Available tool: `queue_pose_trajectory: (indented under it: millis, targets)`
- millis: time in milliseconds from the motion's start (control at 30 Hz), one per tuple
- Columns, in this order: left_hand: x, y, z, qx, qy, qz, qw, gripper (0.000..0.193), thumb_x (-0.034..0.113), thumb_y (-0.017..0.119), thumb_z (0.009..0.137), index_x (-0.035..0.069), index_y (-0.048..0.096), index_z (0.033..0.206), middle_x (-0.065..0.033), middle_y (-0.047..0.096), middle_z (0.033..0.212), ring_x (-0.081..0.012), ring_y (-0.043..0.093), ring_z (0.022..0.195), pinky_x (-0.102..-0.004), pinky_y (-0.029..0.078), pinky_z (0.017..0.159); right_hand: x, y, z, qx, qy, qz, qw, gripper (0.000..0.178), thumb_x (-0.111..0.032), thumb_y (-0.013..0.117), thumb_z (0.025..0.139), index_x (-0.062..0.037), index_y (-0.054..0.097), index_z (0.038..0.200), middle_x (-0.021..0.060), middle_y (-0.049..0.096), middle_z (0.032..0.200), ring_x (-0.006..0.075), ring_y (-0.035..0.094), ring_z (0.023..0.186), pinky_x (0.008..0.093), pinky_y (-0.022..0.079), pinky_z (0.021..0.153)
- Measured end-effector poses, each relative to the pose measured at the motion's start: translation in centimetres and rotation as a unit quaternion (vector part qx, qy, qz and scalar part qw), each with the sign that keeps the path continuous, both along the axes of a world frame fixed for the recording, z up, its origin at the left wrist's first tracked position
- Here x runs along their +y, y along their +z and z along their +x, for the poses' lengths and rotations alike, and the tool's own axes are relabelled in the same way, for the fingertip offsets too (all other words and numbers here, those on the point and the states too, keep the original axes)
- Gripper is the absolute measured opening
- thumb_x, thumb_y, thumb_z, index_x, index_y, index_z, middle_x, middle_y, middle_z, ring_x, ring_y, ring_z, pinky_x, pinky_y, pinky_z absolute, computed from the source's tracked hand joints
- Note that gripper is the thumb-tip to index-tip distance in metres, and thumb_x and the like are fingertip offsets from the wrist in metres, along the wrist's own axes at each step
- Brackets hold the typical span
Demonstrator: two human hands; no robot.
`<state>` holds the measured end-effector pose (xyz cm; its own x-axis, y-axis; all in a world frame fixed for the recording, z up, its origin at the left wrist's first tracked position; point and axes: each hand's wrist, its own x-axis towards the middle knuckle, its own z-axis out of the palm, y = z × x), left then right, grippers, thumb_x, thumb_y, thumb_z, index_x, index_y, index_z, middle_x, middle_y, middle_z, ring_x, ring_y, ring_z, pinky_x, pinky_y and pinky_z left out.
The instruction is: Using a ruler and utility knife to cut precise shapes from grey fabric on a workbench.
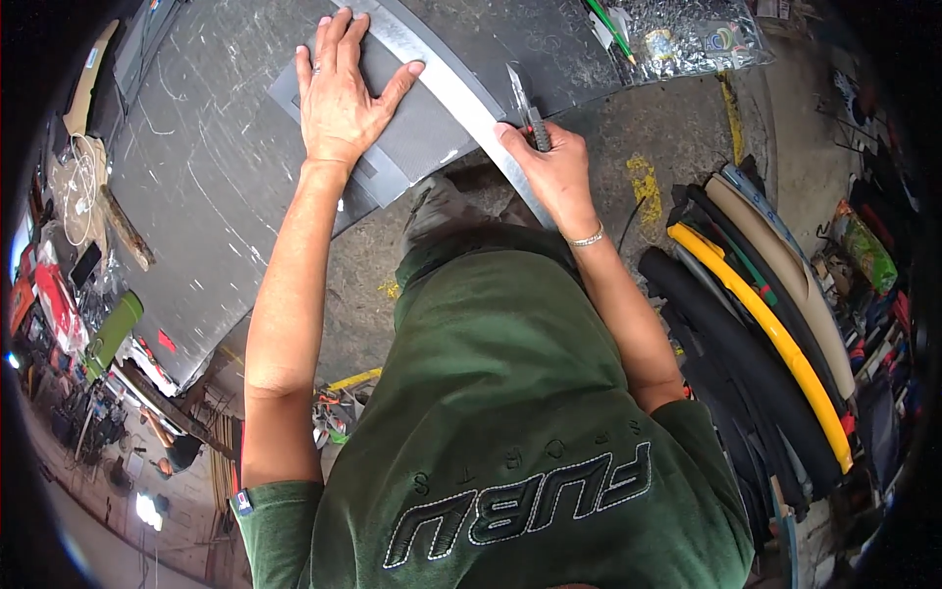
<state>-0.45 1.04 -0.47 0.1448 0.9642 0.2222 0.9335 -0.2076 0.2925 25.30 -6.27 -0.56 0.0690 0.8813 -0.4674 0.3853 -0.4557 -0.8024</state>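
dark tabletop (pixel 211 182): clear plastic packaging (pixel 679 57), contents unclear; right hand (pixel 561 175) holds knife (pixel 532 115).

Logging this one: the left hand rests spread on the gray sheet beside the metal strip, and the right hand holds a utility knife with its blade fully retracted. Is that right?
Not quite: the blade of the utility knife is extended, as the head view shows. The left hand does rest spread on the gray sheet beside the metal strip, and the right hand holds the knife.
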Motion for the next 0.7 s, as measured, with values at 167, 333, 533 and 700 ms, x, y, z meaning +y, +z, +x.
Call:
queue_pose_trajectory:
  millis: [167,333,533,700]
  targets:
    - [0.1,0.0,-0.1,0.006,-0.006,0.003,1.000,0.087,0.066,0.071,0.087,0.010,0.049,0.149,-0.0131,0.043,0.160,-0.0319,0.032,0.154,-0.0562,0.019,0.126,-0.3,-1.3,0.1,-0.012,-0.003,0.014,1.000,0.038,-0.042,0.081,0.084,-0.0039,0.075,0.087,0.0112,0.072,0.072,0.0167,0.068,0.065,0.0335,0.054,0.069]
    - [0.0,0.0,0.0,0.007,-0.003,0.000,1.000,0.087,0.067,0.071,0.087,0.009,0.050,0.149,-0.0130,0.043,0.160,-0.0316,0.032,0.154,-0.0559,0.019,0.126,-0.5,-1.4,0.1,0.011,-0.012,0.012,1.000,0.040,-0.043,0.081,0.084,-0.0039,0.075,0.087,0.0131,0.073,0.075,0.0217,0.071,0.068,0.0346,0.055,0.071]
    - [0.0,0.0,-0.1,0.006,-0.006,0.002,1.000,0.086,0.066,0.072,0.087,0.009,0.050,0.148,-0.0128,0.043,0.160,-0.0316,0.032,0.154,-0.0559,0.019,0.126,-0.5,-1.4,0.2,0.014,-0.013,0.020,1.000,0.037,-0.040,0.081,0.084,-0.0034,0.076,0.088,0.0120,0.073,0.073,0.0185,0.069,0.065,0.0340,0.054,0.067]
    - [0.0,0.0,-0.1,0.005,-0.006,0.001,1.000,0.086,0.065,0.072,0.086,0.009,0.051,0.147,-0.0126,0.043,0.160,-0.0317,0.032,0.153,-0.0563,0.019,0.126,-0.3,-1.1,0.2,0.013,-0.008,0.014,1.000,0.035,-0.038,0.081,0.085,-0.0026,0.076,0.087,0.0103,0.072,0.070,0.0157,0.066,0.063,0.0332,0.052,0.065]
